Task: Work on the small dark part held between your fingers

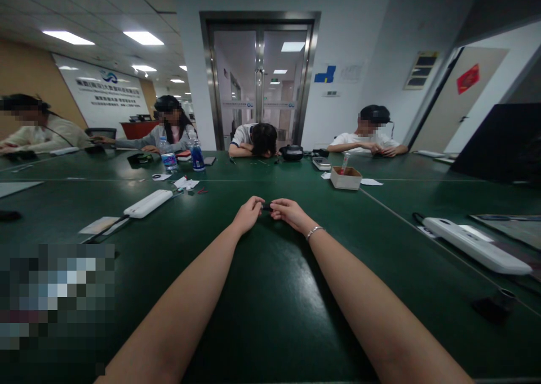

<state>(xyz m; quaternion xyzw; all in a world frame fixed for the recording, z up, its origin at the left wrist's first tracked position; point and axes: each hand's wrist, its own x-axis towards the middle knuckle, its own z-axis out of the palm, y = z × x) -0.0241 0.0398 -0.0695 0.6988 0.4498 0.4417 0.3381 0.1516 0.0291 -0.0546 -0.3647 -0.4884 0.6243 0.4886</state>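
Both my arms stretch out over a dark green table (270, 294). My left hand (247, 213) and my right hand (288, 212) meet at the middle, fingertips together. Between them they pinch a small dark object (266, 206), too small to identify. A thin bracelet sits on my right wrist (314, 232).
White power strips lie at left (147, 203) and right (475, 244). A small cardboard box (345, 177) stands ahead right, water bottles (196, 155) ahead left. Several other people sit along the far and left edges. Glass doors (260, 79) stand behind them. A dark screen (501, 141) rises at right.
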